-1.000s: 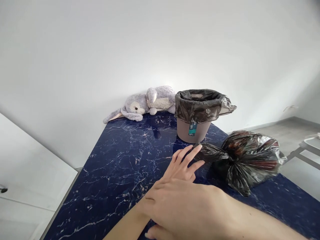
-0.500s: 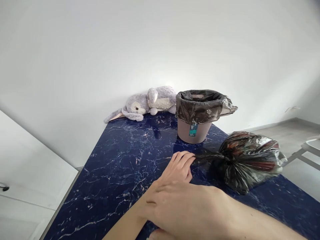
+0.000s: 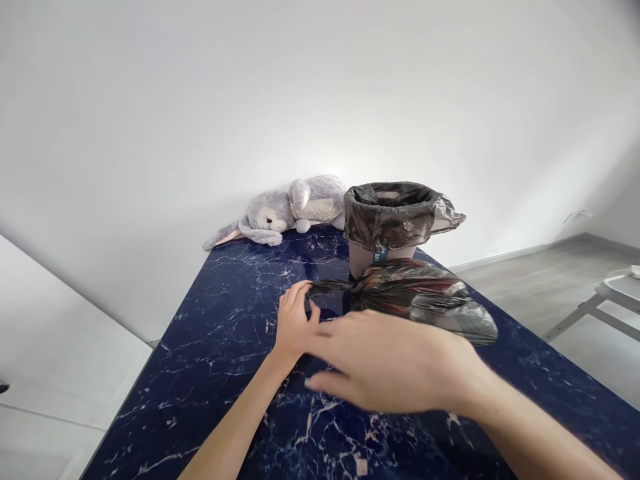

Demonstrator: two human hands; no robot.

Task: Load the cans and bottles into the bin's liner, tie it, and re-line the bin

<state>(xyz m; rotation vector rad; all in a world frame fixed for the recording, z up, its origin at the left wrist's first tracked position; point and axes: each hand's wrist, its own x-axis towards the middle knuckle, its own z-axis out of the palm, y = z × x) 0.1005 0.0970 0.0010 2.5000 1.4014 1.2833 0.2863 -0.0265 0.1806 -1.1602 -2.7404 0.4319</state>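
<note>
A filled, dark see-through garbage bag (image 3: 425, 293) lies on its side on the blue marbled table, in front of the bin. Its twisted neck points left, and my left hand (image 3: 295, 320) grips the end of it. Nearer to me, my right hand (image 3: 395, 363) hovers back up, slightly blurred, with thumb and forefinger apart; nothing shows in it. Its fingers reach toward my left hand, and it covers part of the bag's lower edge.
Behind the bag stands a beige-grey bin (image 3: 415, 252) with a dark liner (image 3: 385, 230) folded over its rim. A grey plush rabbit (image 3: 273, 217) lies by the wall. White cabinet doors (image 3: 60, 360) are at left, a pale chair or stand (image 3: 593, 307) at right.
The garbage bag has moved left, now partly in front of the bin. My left hand has moved left with its neck; my right hand has lifted away from my left wrist.
</note>
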